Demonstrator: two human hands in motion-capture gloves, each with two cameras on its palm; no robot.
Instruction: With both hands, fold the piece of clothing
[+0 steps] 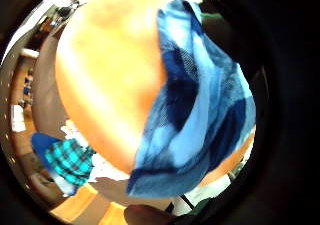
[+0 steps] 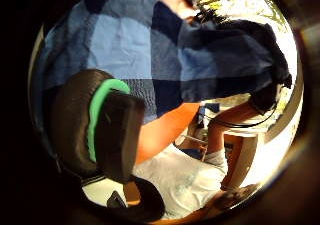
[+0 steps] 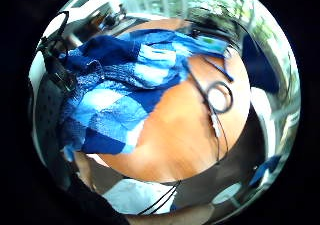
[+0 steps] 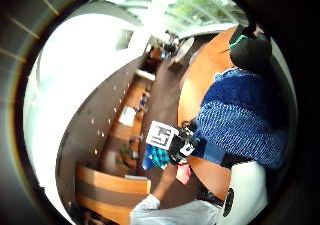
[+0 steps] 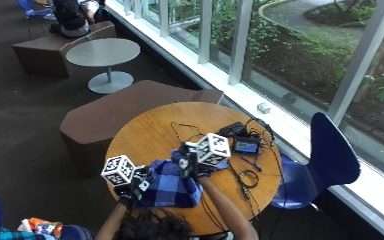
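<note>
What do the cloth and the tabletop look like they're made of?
Cloth: a soft woven or knitted fabric in a blue check; it drapes and bunches, and the right palm views show a coarse, open texture. The exact fibre can't be told. Table: looks like wood or wood veneer, with a warm brown, smooth, slightly glossy round top.

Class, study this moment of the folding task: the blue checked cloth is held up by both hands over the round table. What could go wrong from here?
1. The cloth hangs bunched between the left hand and right hand; the fold may come out uneven.
2. Cables and a small device lie on the table beside the cloth; a swinging edge might snag or drag them.
</note>
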